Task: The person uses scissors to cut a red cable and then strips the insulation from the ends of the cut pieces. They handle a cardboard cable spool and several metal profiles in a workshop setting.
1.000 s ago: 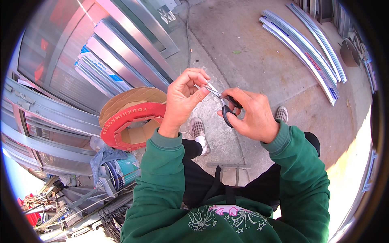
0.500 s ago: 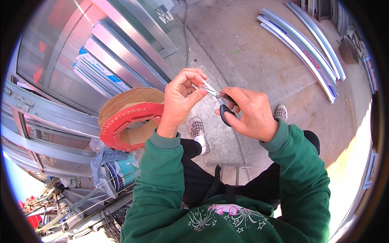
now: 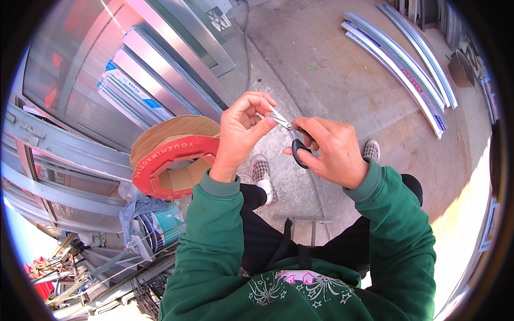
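Observation:
My right hand (image 3: 338,150) grips a pair of scissors (image 3: 296,151) with black handle loops, a finger and thumb through them. The silver blades are slightly apart and point up and left, reaching the fingertips of my left hand (image 3: 240,134). That hand is raised, with thumb and fingertips pinched together right at the blade tips. Whatever sits in the pinch is too small to make out. Just left of my left wrist stands a large cardboard reel (image 3: 155,168) with a red printed side and a hollow middle.
Metal profiles (image 3: 160,67) lean at the upper left beside a glazed frame. Wrapped white strips (image 3: 399,69) lie on the concrete floor at the upper right. A teal bucket (image 3: 168,224) with a blue-grey cloth and scrap metal (image 3: 107,267) are at the lower left.
Both hands and the scissors hold almost the same place, the left hand shifted very slightly right. The surroundings have barely moved in view.

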`<control>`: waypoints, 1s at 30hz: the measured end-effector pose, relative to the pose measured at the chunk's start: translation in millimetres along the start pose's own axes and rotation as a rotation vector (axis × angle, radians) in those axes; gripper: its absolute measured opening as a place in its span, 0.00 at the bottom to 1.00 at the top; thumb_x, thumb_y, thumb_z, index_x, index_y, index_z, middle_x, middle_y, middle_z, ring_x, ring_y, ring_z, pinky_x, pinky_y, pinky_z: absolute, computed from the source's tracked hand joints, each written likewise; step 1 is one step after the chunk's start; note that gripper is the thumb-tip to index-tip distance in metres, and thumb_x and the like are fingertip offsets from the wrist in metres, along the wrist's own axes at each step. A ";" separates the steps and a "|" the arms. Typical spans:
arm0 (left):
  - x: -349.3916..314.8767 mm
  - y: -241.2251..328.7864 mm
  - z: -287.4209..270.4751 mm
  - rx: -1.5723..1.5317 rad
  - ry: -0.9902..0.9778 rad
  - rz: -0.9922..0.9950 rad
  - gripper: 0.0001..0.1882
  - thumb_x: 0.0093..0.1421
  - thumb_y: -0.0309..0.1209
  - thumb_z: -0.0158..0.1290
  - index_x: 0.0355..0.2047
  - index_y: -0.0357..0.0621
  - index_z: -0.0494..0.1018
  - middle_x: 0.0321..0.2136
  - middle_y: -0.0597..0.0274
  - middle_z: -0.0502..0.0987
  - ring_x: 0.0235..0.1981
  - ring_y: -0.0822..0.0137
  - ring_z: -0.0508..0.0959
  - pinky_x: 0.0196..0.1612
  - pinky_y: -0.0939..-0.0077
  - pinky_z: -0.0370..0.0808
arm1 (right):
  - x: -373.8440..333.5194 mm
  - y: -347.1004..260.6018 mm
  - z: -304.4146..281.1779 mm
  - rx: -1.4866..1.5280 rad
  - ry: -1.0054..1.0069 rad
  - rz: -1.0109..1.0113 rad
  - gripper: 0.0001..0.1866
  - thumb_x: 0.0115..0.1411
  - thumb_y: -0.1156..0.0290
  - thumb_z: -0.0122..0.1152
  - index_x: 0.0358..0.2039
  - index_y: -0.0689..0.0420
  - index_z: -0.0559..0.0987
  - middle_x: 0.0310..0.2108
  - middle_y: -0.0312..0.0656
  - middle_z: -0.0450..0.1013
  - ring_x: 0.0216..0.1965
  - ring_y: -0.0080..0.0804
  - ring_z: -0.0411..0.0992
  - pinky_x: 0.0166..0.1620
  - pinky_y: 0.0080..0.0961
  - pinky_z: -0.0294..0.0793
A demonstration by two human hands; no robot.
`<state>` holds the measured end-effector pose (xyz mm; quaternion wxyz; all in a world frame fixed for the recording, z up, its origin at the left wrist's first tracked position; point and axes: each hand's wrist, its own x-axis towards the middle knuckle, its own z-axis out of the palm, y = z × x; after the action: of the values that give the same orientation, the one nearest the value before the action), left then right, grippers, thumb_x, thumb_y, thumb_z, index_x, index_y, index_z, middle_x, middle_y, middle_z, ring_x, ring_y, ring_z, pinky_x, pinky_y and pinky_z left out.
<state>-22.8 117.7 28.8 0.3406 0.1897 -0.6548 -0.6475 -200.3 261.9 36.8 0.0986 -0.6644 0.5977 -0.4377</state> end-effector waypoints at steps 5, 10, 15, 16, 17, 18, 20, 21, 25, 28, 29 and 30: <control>-1.1 3.0 -0.6 -0.025 0.009 -0.043 0.12 0.62 0.24 0.68 0.40 0.39 0.75 0.47 0.61 0.75 0.42 0.77 0.77 0.43 0.81 0.79 | 1.1 -1.8 -0.1 -0.007 -0.003 0.001 0.21 0.51 0.67 0.79 0.44 0.58 0.82 0.23 0.38 0.72 0.21 0.30 0.72 0.26 0.29 0.71; -1.9 2.2 -1.3 -0.029 0.009 -0.029 0.12 0.61 0.25 0.68 0.40 0.39 0.75 0.47 0.61 0.75 0.42 0.76 0.77 0.43 0.81 0.78 | 2.2 -3.4 -3.0 -0.047 -0.013 -0.021 0.21 0.51 0.67 0.79 0.44 0.59 0.83 0.23 0.38 0.72 0.20 0.31 0.72 0.25 0.29 0.70; -1.1 -0.8 -2.5 -0.020 -0.009 0.007 0.12 0.62 0.25 0.68 0.40 0.40 0.75 0.47 0.61 0.76 0.43 0.76 0.78 0.43 0.81 0.79 | 2.4 -4.3 -3.8 -0.053 -0.016 -0.021 0.21 0.51 0.68 0.79 0.45 0.60 0.83 0.23 0.39 0.72 0.20 0.31 0.71 0.25 0.29 0.70; -1.2 -1.0 -2.5 -0.020 -0.008 0.005 0.12 0.62 0.25 0.68 0.40 0.40 0.75 0.47 0.61 0.76 0.43 0.76 0.78 0.43 0.81 0.79 | 2.3 -4.3 -3.2 -0.045 -0.010 -0.021 0.21 0.51 0.68 0.79 0.45 0.60 0.83 0.23 0.39 0.72 0.20 0.31 0.71 0.25 0.29 0.70; -1.4 -1.1 -2.4 -0.021 -0.007 0.003 0.12 0.62 0.25 0.68 0.40 0.40 0.75 0.47 0.61 0.76 0.43 0.76 0.78 0.43 0.81 0.79 | 2.1 -4.2 -2.6 -0.039 -0.002 -0.022 0.21 0.51 0.68 0.79 0.45 0.60 0.83 0.23 0.39 0.72 0.20 0.31 0.71 0.25 0.29 0.70; -1.5 -1.0 -2.4 -0.029 -0.006 0.000 0.12 0.62 0.25 0.68 0.40 0.40 0.75 0.47 0.61 0.76 0.43 0.76 0.78 0.43 0.81 0.79 | 1.8 -4.2 -2.0 -0.030 -0.002 -0.014 0.21 0.51 0.66 0.79 0.44 0.59 0.83 0.23 0.40 0.72 0.20 0.35 0.72 0.25 0.31 0.70; -2.0 -0.2 -2.6 -0.031 -0.005 -0.013 0.12 0.62 0.25 0.68 0.40 0.40 0.75 0.47 0.61 0.76 0.43 0.76 0.78 0.43 0.81 0.79 | 1.0 -4.2 -1.0 -0.022 0.001 0.003 0.21 0.52 0.64 0.78 0.44 0.57 0.82 0.23 0.42 0.72 0.21 0.43 0.72 0.25 0.37 0.69; -2.2 0.1 -2.7 -0.042 -0.003 -0.020 0.12 0.62 0.25 0.68 0.40 0.40 0.75 0.47 0.61 0.76 0.43 0.76 0.78 0.43 0.81 0.79 | 0.8 -4.1 -0.9 -0.019 0.002 0.001 0.21 0.52 0.63 0.78 0.44 0.57 0.82 0.23 0.42 0.72 0.21 0.43 0.72 0.25 0.37 0.69; -2.0 0.3 -4.0 -0.030 -0.008 -0.018 0.12 0.62 0.25 0.68 0.41 0.40 0.75 0.47 0.61 0.76 0.43 0.76 0.78 0.43 0.81 0.79 | 1.0 -3.9 -1.4 -0.018 -0.004 -0.002 0.21 0.52 0.64 0.78 0.44 0.56 0.82 0.22 0.41 0.72 0.21 0.42 0.72 0.25 0.36 0.69; -1.3 -1.3 -5.7 -0.028 -0.012 -0.006 0.13 0.61 0.25 0.68 0.41 0.40 0.75 0.47 0.61 0.76 0.43 0.76 0.77 0.43 0.81 0.79 | 1.2 -4.4 -2.2 -0.001 -0.017 0.011 0.21 0.52 0.64 0.78 0.45 0.56 0.83 0.22 0.40 0.72 0.21 0.40 0.71 0.25 0.36 0.69; -0.9 -2.2 -6.2 -0.027 -0.012 0.003 0.14 0.61 0.26 0.69 0.41 0.40 0.75 0.47 0.61 0.76 0.43 0.77 0.77 0.43 0.81 0.79 | 1.1 -4.5 -2.5 0.006 -0.024 0.019 0.21 0.52 0.64 0.78 0.45 0.56 0.83 0.22 0.40 0.71 0.20 0.40 0.71 0.25 0.35 0.69; -0.7 -2.8 -6.7 -0.027 -0.012 0.011 0.14 0.61 0.26 0.69 0.42 0.40 0.75 0.48 0.61 0.76 0.42 0.77 0.77 0.43 0.81 0.79 | 1.1 -4.7 -2.7 0.009 -0.023 0.016 0.21 0.52 0.64 0.78 0.45 0.56 0.83 0.22 0.40 0.71 0.20 0.39 0.71 0.25 0.35 0.68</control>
<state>-18.2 113.1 25.4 0.3428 0.1777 -0.6490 -0.6555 -199.0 263.2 42.0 0.1119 -0.6642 0.5998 -0.4318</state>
